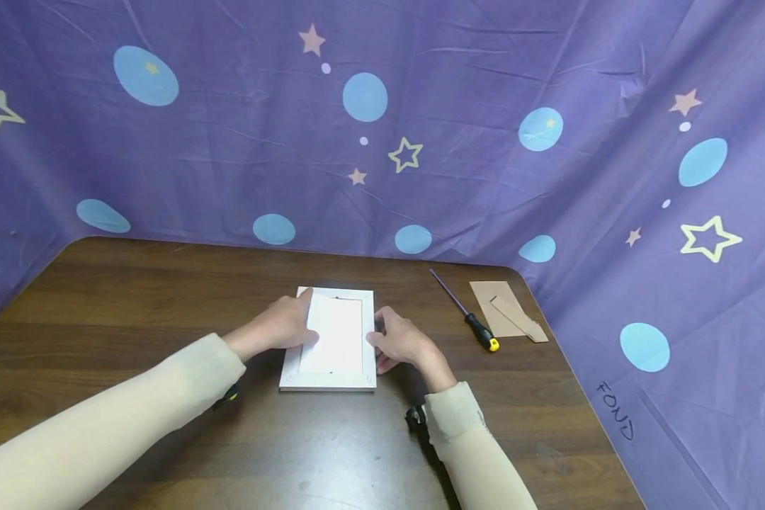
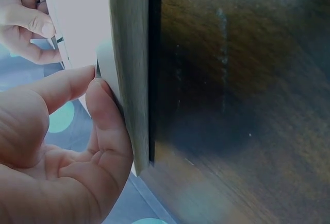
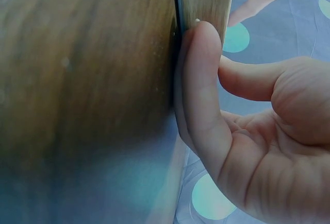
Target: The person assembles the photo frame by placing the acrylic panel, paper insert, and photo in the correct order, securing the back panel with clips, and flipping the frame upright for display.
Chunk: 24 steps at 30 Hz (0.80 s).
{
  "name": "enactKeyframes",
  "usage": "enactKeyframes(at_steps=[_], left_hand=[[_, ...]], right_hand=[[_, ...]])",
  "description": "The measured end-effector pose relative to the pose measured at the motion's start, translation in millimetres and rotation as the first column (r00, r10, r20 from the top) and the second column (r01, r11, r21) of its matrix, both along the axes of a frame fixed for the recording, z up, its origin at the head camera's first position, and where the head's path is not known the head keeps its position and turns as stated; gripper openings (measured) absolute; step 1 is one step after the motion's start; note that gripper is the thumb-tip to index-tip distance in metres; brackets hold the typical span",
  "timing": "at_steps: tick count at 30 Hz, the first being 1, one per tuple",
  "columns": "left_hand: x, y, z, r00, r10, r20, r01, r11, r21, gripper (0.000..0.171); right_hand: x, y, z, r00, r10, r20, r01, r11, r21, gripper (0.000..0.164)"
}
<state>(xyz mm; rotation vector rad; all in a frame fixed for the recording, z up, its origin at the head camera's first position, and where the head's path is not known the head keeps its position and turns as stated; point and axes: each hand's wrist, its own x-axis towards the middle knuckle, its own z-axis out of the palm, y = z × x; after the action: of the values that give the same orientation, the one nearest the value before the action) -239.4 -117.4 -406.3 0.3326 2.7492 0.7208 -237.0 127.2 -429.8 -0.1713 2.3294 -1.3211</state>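
A white picture frame (image 1: 350, 381) lies on the table with a plain white rectangular panel (image 1: 336, 333) set inside its border. Along its left side my left hand (image 1: 279, 324) grips the border, one finger reaching to the top left corner and another digit at the panel's edge. In the left wrist view, the fingertips (image 2: 98, 82) meet at the lip beside the frame's side wall (image 2: 130, 64). On the opposite side, my right hand (image 1: 403, 342) holds the right edge. Its fingers lie against the outer wall (image 3: 205, 0) in the right wrist view, with the thumb near the upper edge.
A screwdriver (image 1: 479, 331) with a black and yellow handle lies right of the frame. Beyond it are a tan card (image 1: 494, 306) and a thin bent strip (image 1: 513, 320). A purple patterned curtain (image 1: 446, 184) borders the wooden table (image 1: 185, 297).
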Motion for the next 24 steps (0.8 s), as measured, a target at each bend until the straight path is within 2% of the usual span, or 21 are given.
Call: enactKeyframes(at_steps=[14,19,24], left_hand=[[-2.0,2.3,3.8,0.999,-0.037,0.002,0.037,0.994,-0.101,0.093],[-1.9,-2.3,3.7,0.998,-0.06,-0.004,0.06,0.994,-0.094,0.092],[-2.0,-12.7,3.0,0.998,-0.063,-0.02,0.062,0.997,-0.045,0.089]], right_hand=[[-0.1,0.8,0.0,1.0,-0.001,0.002,0.001,1.0,0.011,0.048],[-0.4,0.2,-0.5,1.0,0.001,0.005,-0.001,1.0,0.008,0.048],[-0.8,0.3,-0.8,1.0,-0.001,0.003,0.001,1.0,0.007,0.048]])
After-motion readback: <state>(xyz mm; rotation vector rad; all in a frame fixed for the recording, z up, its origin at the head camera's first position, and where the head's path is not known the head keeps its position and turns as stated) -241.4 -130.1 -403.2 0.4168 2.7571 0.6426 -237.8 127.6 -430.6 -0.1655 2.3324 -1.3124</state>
